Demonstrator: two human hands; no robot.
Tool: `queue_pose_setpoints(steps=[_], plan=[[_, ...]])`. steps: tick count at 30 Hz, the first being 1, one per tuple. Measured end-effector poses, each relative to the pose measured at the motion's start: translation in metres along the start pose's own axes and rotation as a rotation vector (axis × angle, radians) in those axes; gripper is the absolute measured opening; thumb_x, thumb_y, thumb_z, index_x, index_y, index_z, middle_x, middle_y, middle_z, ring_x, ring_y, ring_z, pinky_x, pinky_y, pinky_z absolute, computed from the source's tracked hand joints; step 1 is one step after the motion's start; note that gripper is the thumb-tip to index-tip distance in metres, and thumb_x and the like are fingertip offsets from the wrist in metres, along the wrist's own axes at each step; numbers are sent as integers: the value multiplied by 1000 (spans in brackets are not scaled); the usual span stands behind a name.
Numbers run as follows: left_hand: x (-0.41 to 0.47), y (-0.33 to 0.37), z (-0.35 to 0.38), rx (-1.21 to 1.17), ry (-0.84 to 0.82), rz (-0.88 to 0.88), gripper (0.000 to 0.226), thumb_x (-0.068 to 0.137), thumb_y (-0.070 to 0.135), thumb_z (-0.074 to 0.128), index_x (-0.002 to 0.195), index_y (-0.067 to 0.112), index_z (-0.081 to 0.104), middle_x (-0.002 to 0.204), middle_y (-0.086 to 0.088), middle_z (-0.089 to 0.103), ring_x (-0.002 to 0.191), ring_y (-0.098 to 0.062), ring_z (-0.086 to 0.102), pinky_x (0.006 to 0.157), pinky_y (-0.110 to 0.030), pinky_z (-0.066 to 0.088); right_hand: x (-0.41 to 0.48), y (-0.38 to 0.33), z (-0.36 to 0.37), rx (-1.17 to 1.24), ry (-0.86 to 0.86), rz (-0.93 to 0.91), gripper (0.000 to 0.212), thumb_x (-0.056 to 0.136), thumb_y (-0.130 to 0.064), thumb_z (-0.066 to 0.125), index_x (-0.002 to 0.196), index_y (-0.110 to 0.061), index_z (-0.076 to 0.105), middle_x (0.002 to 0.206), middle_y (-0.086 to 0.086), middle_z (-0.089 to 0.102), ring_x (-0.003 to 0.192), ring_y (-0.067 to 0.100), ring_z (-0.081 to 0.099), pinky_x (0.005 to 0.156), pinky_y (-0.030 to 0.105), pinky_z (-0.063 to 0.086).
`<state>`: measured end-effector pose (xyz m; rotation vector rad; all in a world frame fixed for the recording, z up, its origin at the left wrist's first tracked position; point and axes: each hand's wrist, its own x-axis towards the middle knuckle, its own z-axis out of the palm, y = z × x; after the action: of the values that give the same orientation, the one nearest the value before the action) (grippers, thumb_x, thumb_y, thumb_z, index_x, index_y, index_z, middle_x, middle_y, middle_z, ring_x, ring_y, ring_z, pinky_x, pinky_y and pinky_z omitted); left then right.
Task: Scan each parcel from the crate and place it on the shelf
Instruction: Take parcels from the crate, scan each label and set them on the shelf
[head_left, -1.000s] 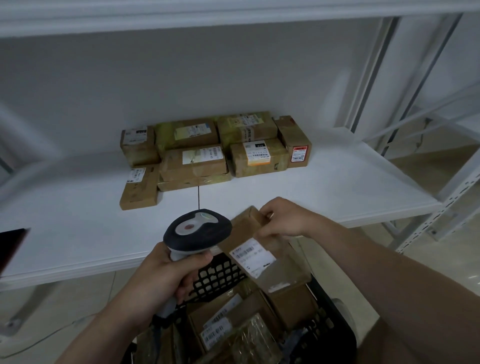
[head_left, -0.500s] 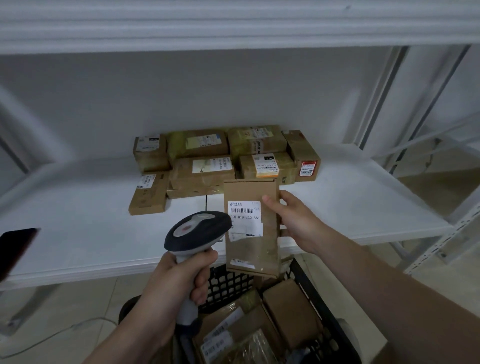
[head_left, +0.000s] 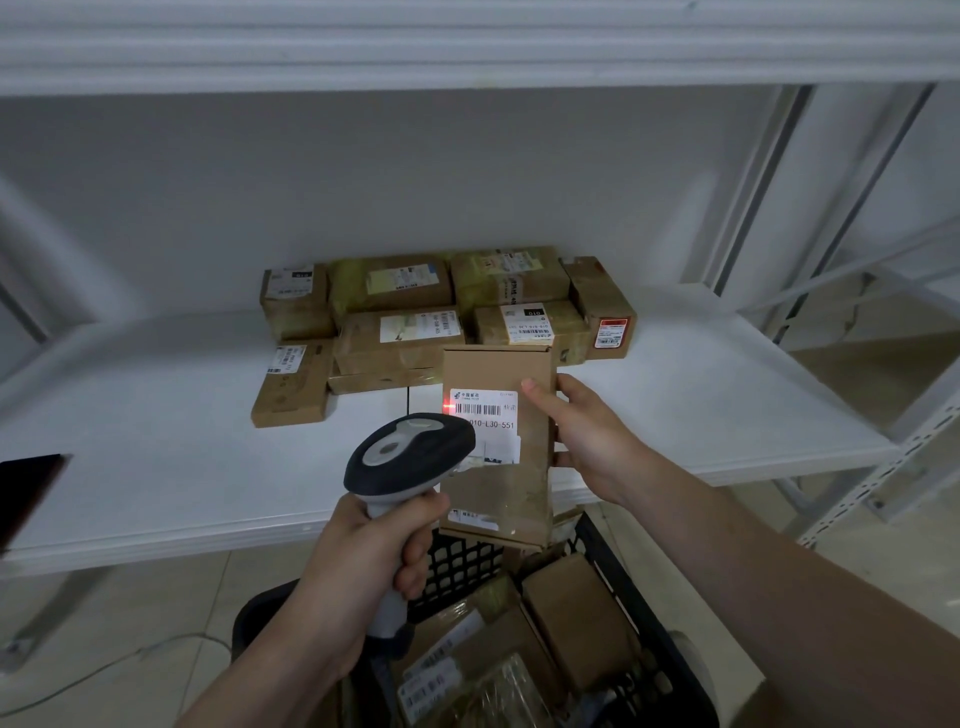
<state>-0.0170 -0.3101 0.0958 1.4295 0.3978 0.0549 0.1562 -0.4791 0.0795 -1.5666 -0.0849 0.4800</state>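
My right hand (head_left: 587, 441) holds a flat brown parcel (head_left: 506, 488) upright by its right edge, above the black crate (head_left: 654, 654). Its white barcode label faces me. My left hand (head_left: 369, 566) grips a black and grey barcode scanner (head_left: 408, 460), aimed at the label from the left. A red light spot shows at the label's upper left corner. Several brown parcels (head_left: 571, 618) lie in the crate. On the white shelf (head_left: 156, 457), several labelled parcels (head_left: 400, 332) are stacked against the back wall.
A dark flat object (head_left: 26, 493) sits at the shelf's left edge. An upper shelf board (head_left: 467, 47) runs overhead. White metal uprights (head_left: 914, 452) stand to the right. A cable (head_left: 104, 675) trails over the tiled floor below.
My right hand lifted the parcel out of the crate and turned it upright, label toward me. The scanner rose slightly toward the label, and a red light now falls on it.
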Motion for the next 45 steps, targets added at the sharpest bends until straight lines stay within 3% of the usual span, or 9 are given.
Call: queue_pose_setpoints(steps=[13, 17, 23, 33, 39, 45], plan=[[0, -4, -6, -6, -7, -4, 28, 91, 19, 69, 68, 8, 59, 56, -11, 43, 45, -18, 39, 48, -29, 37, -1, -1, 4, 6, 1, 22, 36, 100, -46, 62, 133, -32, 54, 117, -6, 73, 105, 16, 68, 74, 36, 56], [0, -4, -6, -15, -5, 0, 24, 91, 18, 69, 71, 7, 60, 55, -11, 43, 45, -18, 38, 47, -29, 36, 0, 1, 4, 14, 4, 28, 37, 100, -45, 63, 133, -30, 56, 117, -4, 75, 109, 18, 68, 84, 42, 58], [0, -4, -6, -7, -12, 7, 34, 92, 17, 68, 60, 13, 58, 54, -10, 41, 44, -18, 37, 47, -30, 35, 0, 0, 6, 27, 6, 31, 36, 100, -45, 63, 132, -29, 56, 116, -3, 74, 107, 17, 68, 80, 40, 58], [0, -3, -7, -2, -13, 13, 29, 92, 19, 68, 68, 8, 59, 56, -12, 41, 45, -18, 37, 47, -30, 37, 1, 1, 6, 31, 12, 34, 38, 99, -46, 64, 133, -30, 57, 115, -5, 75, 107, 17, 69, 79, 40, 58], [-1, -3, -6, 29, -7, 12, 40, 92, 19, 68, 55, 12, 54, 54, -12, 41, 45, -19, 38, 48, -30, 37, 2, 2, 6, 32, 16, 35, 37, 100, -46, 63, 132, -30, 57, 116, -4, 75, 108, 18, 69, 85, 43, 59], [0, -4, -7, 15, -2, 16, 36, 92, 18, 68, 61, 8, 54, 55, -14, 39, 45, -20, 36, 48, -30, 36, 1, 2, 6, 40, 13, 42, 37, 100, -46, 63, 133, -30, 56, 116, -4, 74, 108, 18, 68, 82, 41, 57]])
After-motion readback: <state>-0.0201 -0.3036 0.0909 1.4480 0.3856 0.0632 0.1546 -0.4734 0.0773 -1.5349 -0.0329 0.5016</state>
